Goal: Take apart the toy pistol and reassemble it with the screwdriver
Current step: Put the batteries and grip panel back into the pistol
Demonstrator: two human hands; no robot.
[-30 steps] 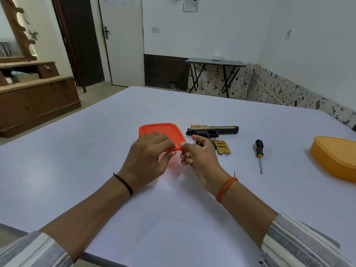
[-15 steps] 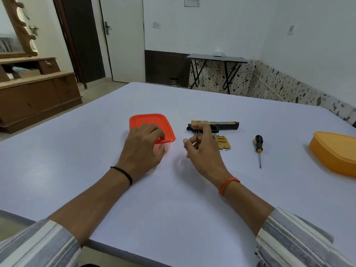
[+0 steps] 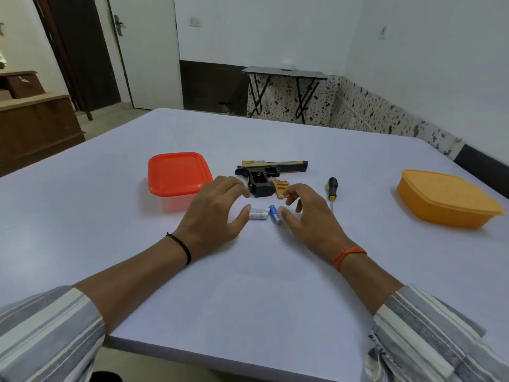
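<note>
The black and gold toy pistol (image 3: 268,173) lies on its side on the white table (image 3: 248,285), its grip open toward me. A gold grip cover (image 3: 281,187) lies loose beside the grip. Two white batteries (image 3: 258,213) and a blue one (image 3: 274,213) lie on the table just in front of the pistol. My left hand (image 3: 213,213) hovers left of the batteries with fingers relaxed, thumb near the white ones. To their right is my right hand (image 3: 305,213), fingers loosely curled and holding nothing. The black and yellow screwdriver (image 3: 332,189) lies right of the pistol.
A closed red container (image 3: 177,175) stands left of the pistol, close to my left hand. An orange lidded container (image 3: 446,198) sits at the far right. Past the table stand a small folding table (image 3: 283,74) and a wooden cabinet (image 3: 35,125).
My left hand has left the red container and moved right. Both hands now flank three batteries lying on the table, which were not visible before. The red container stands further left.
</note>
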